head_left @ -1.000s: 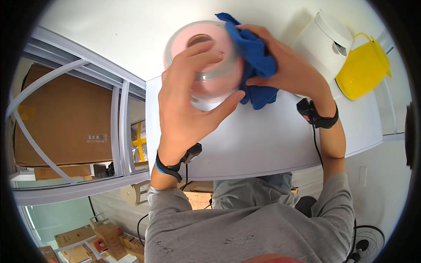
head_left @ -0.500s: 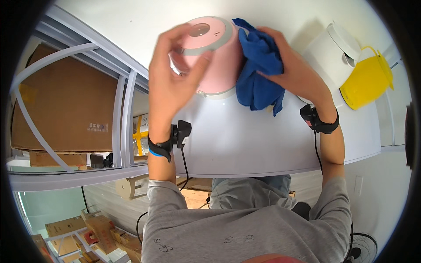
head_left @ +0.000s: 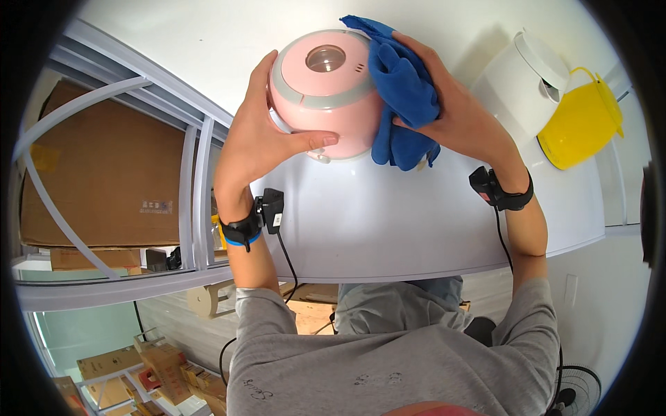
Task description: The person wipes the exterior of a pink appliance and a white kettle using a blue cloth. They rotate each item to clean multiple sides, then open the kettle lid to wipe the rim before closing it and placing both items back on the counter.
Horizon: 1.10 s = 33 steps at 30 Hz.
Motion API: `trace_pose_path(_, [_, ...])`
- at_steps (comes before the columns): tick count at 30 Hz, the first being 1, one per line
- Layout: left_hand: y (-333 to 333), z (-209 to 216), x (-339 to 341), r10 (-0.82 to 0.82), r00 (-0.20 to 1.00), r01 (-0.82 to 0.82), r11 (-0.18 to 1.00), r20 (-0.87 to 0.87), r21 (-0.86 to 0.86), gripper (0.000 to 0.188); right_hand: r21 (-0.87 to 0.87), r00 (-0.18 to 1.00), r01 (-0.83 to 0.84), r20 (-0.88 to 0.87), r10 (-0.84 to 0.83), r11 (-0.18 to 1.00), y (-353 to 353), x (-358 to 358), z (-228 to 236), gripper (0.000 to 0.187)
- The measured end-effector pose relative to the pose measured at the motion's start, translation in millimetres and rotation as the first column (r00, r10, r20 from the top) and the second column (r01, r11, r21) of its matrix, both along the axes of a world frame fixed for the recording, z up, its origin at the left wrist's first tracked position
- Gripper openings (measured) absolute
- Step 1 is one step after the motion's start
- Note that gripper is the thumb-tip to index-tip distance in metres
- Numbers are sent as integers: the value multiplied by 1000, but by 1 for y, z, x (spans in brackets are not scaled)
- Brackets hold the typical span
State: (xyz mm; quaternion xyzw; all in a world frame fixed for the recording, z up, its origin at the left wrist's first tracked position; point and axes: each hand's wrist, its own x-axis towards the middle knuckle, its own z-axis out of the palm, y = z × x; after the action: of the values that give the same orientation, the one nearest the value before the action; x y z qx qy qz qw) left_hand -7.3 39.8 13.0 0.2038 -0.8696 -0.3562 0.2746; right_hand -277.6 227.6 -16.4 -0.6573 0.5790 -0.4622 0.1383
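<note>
Head view, pink appliance [head_left: 347, 128] upright, lid [head_left: 340, 84] up, left hand [head_left: 253, 142] widely gripping it, right hand [head_left: 463, 123] clutching cloth [head_left: 408, 87]

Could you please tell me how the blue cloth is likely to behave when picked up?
Probably floppy: the blue cloth bunches in soft folds under the right hand. It looks thin, so likely light. Its matte surface suggests little slipping.

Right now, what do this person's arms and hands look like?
The left hand and right hand are gloveless. Each has a black wrist strap with a small black box and thin black cable; the left strap has a blue edge. Grey sleeves end around the elbows.
</note>
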Motion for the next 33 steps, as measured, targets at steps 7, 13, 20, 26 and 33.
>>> trace_pose_path(7, [36, 19, 5, 59, 998, -59, 932, -10, -358, 136, 116, 999, -39, -32, 43, 992, 3, 6, -5, 96])
trace_pose_path(13, [44, 0, -7, 31, 995, 20, 868, 93, -497, 110, 181, 989, -123, -57, 135, 976, -7, 19, -17, 81])
trace_pose_path(20, [45, -10, -16, 32, 990, 23, 924, 137, -381, 95, 148, 981, -186, -34, 193, 971, -8, 25, -24, 78])
trace_pose_path(26, [35, -18, -3, 178, 914, 84, 794, 364, -602, 119, 294, 985, -130, -69, 157, 947, -7, 19, -32, 85])
trace_pose_path(33, [48, -9, 1, 172, 872, 125, 827, 458, -548, 129, 469, 942, -88, -248, 226, 879, -9, 16, -26, 84])
